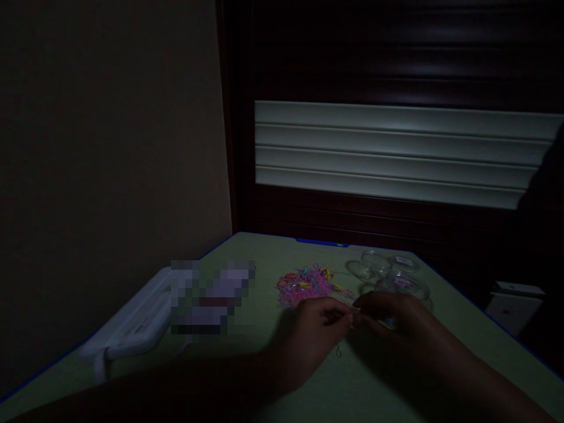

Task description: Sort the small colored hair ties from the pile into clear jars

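Observation:
My left hand [317,326] and my right hand [396,314] meet low in the middle of the view, fingertips almost touching. Both are closed in a pinch. What they pinch is too small and dark to make out. Just below the fingertips shows a thin pale loop [338,351], like a small elastic band; I cannot tell whether it hangs from the fingers or lies on the table. Behind my left hand lies a tangled heap of thin colourful bands [308,286], mostly pink with some yellow. Close behind my right hand stand several clear round containers [403,284].
On the pale green table [259,247] with blue edging, a white power strip [136,320] lies at the left. Beside it is a blurred-out object [215,296]. A white box [513,305] stands beyond the right edge. A wall and dark panelling border the table; light is dim.

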`<state>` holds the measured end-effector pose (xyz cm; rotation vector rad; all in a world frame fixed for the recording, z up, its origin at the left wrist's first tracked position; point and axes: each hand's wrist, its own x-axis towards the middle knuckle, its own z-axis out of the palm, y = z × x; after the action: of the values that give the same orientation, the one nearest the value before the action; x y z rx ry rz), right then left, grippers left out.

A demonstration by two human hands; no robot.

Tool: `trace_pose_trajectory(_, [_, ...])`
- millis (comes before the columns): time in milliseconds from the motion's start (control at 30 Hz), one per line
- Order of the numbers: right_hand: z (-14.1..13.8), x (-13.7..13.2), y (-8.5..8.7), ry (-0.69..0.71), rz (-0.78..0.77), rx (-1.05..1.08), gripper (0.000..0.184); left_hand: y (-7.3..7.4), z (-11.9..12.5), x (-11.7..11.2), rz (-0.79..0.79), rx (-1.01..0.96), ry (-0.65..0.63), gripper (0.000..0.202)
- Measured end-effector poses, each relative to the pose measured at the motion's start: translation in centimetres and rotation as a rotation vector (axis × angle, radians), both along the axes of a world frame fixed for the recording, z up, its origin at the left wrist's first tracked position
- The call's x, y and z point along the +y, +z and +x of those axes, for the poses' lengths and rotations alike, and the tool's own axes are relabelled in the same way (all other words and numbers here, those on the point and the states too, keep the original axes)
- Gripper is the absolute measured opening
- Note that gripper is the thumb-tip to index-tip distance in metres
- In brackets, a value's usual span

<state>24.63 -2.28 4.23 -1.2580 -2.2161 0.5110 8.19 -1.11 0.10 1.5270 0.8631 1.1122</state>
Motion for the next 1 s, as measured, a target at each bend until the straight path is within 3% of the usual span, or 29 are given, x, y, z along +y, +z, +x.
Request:
trace_pose_trajectory(167, [0.3, 0.3, -0.2, 0.023, -0.007, -0.002, 0.016, -0.1, 0.1, -0.2, 0.053, 0.01, -0.024, 0.011])
trace_pose_trajectory(467, [0.9, 0.7, -0.7, -0.005, 0.121, -0.1, 0.017, 0.1, 0.1, -0.3, 0.047, 0.044, 0.026, 0.012])
trace_pose_trajectory(600, [1.7, 0.6, -0.3, -0.116, 0.274, -0.161, 0.015, 0.0, 0.0, -0.2, 0.073, 0.066, 0.03, 0.012])
trace_pose_trajectory(800, [3.1, 0.1, 1.0, -0.43, 0.658, -0.424, 0.018, -0.6, -0.2, 0.0, 0.095, 0.112, 0.046, 0.014])
trace_pose_trajectory(1000, [3.5, -0.6, 2.0, -0.565, 0.686, -0.687, 0.018, -0.7, -0.3, 0.0, 0.103, 0.114, 0.036, 0.014])
